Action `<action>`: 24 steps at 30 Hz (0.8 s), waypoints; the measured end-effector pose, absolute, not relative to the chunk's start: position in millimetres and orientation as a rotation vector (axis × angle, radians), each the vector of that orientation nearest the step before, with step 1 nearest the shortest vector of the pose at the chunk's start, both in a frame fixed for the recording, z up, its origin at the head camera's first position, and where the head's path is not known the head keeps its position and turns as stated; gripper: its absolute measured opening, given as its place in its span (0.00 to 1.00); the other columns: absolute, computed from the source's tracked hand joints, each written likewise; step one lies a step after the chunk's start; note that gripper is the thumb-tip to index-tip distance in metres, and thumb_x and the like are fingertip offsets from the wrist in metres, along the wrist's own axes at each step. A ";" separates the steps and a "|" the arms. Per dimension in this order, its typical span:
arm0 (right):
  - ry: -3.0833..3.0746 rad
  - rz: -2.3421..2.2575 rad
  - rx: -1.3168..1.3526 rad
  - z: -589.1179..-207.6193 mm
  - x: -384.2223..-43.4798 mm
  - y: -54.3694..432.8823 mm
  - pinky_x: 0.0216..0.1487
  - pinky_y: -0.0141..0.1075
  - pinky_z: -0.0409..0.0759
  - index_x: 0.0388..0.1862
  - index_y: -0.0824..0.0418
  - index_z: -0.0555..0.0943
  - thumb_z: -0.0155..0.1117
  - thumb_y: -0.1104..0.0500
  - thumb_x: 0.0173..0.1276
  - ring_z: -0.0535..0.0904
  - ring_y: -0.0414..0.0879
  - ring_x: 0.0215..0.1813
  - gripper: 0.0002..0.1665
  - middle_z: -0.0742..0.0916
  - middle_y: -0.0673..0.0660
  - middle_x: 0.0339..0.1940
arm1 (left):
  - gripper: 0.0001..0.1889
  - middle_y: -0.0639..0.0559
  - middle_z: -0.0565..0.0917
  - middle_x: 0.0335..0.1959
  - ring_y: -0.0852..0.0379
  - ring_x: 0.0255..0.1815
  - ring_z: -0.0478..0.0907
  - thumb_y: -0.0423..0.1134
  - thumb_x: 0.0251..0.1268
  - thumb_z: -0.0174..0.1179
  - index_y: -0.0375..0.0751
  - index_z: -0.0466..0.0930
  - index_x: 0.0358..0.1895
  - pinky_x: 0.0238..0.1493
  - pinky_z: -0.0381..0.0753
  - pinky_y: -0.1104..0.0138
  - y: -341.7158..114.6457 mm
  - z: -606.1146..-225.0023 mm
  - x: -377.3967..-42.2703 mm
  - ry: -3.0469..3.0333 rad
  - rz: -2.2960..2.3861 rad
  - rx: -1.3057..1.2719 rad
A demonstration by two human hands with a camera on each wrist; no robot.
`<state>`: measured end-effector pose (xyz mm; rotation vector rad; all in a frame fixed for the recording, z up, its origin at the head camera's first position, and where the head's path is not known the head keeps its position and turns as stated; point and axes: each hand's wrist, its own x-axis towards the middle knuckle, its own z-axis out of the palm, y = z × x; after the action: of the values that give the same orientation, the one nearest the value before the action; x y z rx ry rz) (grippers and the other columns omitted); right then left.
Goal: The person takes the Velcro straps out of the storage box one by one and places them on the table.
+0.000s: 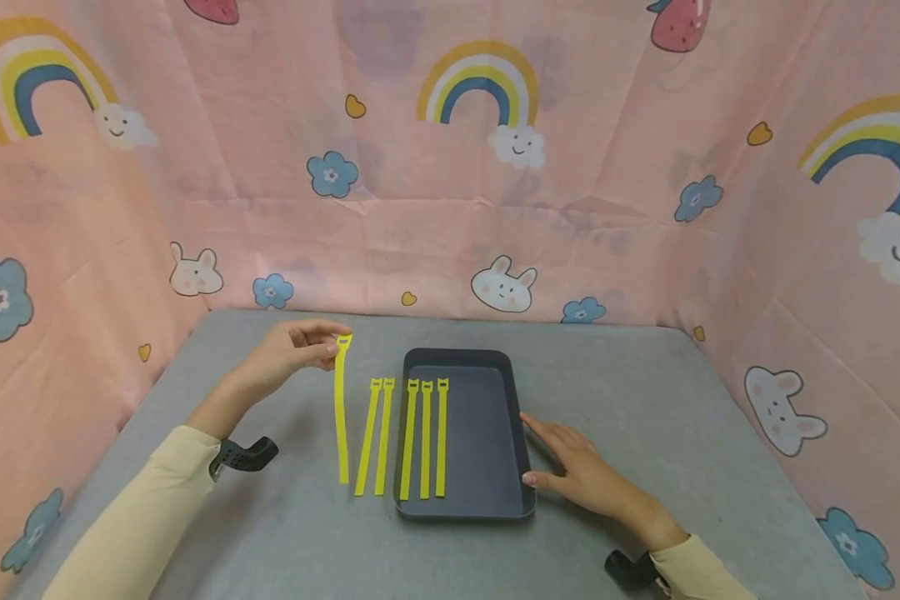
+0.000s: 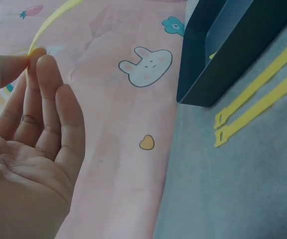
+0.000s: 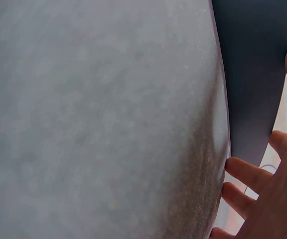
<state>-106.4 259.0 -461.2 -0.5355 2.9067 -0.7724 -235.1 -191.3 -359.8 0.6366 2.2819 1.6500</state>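
Note:
Between thumb and fingertips, my left hand (image 1: 288,354) pinches the slotted head of a yellow hook-and-loop cable tie (image 1: 341,417). The strap stretches down toward the near side, left of the others. Two matching cable ties (image 1: 381,442) lie side by side on the table, just left of a dark grey tray (image 1: 487,433). Inside the tray, along its left part, are three more yellow cable ties (image 1: 425,442), heads away from me. My right hand (image 1: 588,471) touches the tray's right side with fingers extended; the right wrist view shows its fingertips along the outer wall (image 3: 253,79).
A grey cloth (image 1: 615,383) covers the table. Pink printed curtains (image 1: 607,167) enclose it at the back and both sides. A black wrist-worn camera (image 1: 247,455) sticks out from the left sleeve, another (image 1: 630,571) from the right.

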 end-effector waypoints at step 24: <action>2.903 -0.797 -0.553 -461.9 -107.2 258.7 0.67 0.71 0.58 0.81 0.42 0.52 0.62 0.35 0.66 0.64 0.67 0.75 0.50 0.70 0.59 0.77 | 0.19 0.43 0.86 0.42 0.44 0.41 0.84 0.42 0.68 0.63 0.41 0.79 0.60 0.42 0.82 0.61 -187.4 -431.5 -262.4 2.391 1.399 0.599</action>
<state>-107.2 258.7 -461.9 -0.5525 2.9025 -0.7968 -262.4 -187.4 -431.5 0.5993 2.3909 1.3992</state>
